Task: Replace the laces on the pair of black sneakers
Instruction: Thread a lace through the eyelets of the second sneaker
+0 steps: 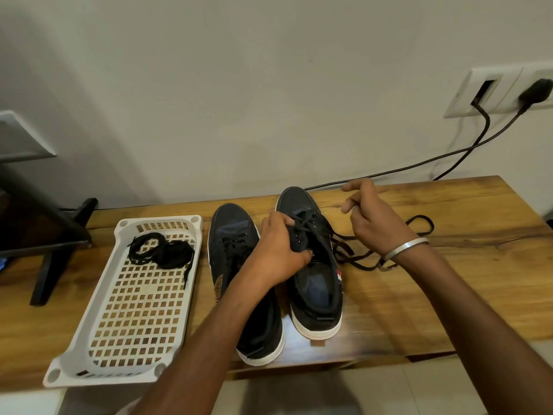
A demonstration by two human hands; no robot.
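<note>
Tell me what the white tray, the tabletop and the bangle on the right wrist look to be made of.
White tray: looks like moulded plastic with a dull sheen, a grid of square holes and rounded corners. Tabletop: wood or wood-look laminate, going by the warm brown grain and dark knot streaks under a slight gloss; which one I cannot tell. Bangle: seemingly metal, silver-coloured, smooth and shiny.

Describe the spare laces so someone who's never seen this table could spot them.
On the wooden table, left of the sneakers, lies a white perforated tray. At its far end sits a bundle of black laces, coiled and loose, not threaded through any shoe.
</note>
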